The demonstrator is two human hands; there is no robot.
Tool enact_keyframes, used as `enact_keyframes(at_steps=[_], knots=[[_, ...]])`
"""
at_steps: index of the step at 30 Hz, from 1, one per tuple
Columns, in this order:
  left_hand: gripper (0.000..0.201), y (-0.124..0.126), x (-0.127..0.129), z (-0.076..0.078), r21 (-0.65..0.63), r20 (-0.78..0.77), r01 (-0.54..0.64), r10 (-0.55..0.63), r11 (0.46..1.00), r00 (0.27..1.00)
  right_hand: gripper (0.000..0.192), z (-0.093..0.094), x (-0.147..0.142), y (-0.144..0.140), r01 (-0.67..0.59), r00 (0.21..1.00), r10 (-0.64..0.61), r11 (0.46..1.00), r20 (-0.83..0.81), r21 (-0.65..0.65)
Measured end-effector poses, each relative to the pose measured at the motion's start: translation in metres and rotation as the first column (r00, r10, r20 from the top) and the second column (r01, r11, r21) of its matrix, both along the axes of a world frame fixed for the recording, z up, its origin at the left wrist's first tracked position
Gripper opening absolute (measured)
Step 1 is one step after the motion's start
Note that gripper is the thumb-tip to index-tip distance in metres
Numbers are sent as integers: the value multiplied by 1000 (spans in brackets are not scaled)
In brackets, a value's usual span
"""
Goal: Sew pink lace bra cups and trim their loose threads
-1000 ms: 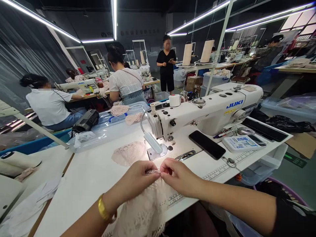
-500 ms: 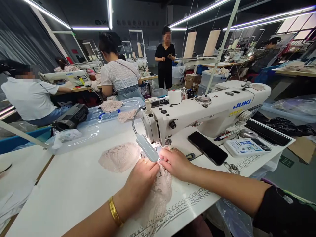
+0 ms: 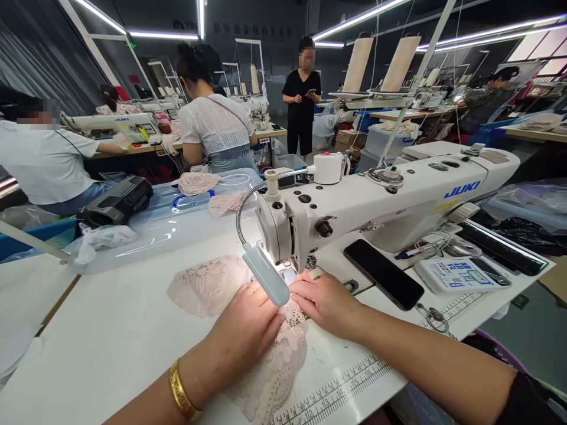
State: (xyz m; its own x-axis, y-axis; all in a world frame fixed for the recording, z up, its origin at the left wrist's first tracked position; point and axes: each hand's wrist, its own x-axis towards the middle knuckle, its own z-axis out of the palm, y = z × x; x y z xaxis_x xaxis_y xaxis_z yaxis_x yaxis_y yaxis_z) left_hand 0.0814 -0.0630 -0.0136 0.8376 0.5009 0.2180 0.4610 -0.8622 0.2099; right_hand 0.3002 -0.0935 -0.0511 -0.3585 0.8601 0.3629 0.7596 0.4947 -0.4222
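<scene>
- The left grip (image 3: 243,330) is curling over a pale pink lace piece (image 3: 281,372); its fingertips are hiding partly behind a lamp head (image 3: 266,276), so I cannot tell whether they are pinching the fabric.
- The right grip (image 3: 325,301) is holding thumb and fingers close together at the upper part of that lace piece; I cannot tell whether they are pinching it.
- The lace piece is lying beneath and between both hands, trailing toward the near edge of the table (image 3: 110,330) and reaching a printed ruler scale (image 3: 341,389).
- A gold ring (image 3: 250,289) is circling a left finger, and a gold bangle (image 3: 181,391) is circling the left wrist.
- A second lace piece (image 3: 208,286) is lying on the table just beyond the left hand.
- A white JUKI sewing machine (image 3: 367,203) is standing beyond the hands, the lamp head hanging in front of it from a flexible metal neck (image 3: 239,218).
- To the right, a black smartphone (image 3: 383,274) is lying near a blue-and-white box (image 3: 460,274).
- Farther back, a person in black (image 3: 303,100) is standing beyond the machine.
</scene>
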Motion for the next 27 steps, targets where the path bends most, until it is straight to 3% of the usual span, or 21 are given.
enact_keyframes(at_steps=[27], knots=[[13, 7, -1, -4, 80, 76, -34, 28, 996, 997, 27, 3, -2, 6, 47, 997, -51, 997, 60, 61]])
